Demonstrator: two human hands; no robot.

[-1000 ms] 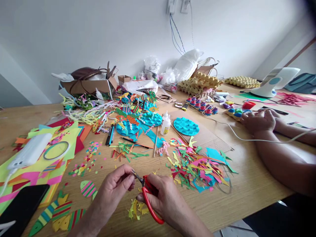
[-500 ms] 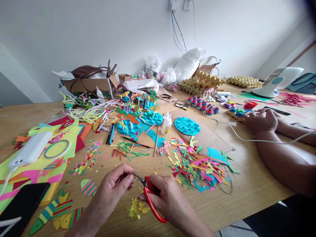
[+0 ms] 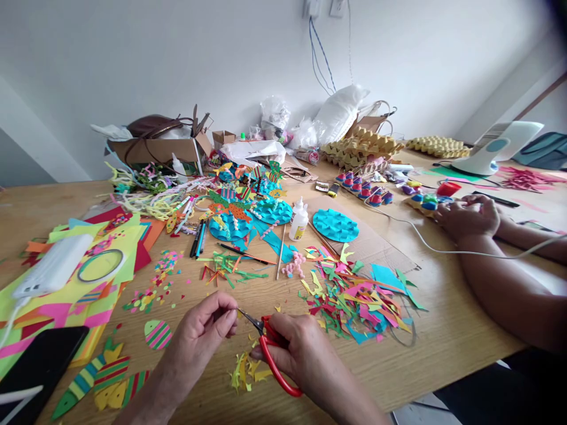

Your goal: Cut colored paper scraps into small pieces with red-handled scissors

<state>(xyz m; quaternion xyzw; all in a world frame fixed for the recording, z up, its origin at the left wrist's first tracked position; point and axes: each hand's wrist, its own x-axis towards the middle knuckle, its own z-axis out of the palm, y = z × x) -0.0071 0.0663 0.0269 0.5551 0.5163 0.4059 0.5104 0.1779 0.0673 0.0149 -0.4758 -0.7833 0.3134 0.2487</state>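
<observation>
your right hand (image 3: 301, 345) is wrapped round the loops of the scissors (image 3: 269, 359) above the table (image 3: 420, 366), left hand (image 3: 206, 324) pinched near the tip, can't tell on what; scissors should feel light, stiff, best held by the loops

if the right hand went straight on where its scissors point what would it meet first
Probably the fingers of the left hand: the red-handled scissors in the right hand point at them, tips touching or nearly so; depth is unclear.

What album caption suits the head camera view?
Right hand holds red-handled scissors, tips at left hand, amid paper scraps.
</observation>
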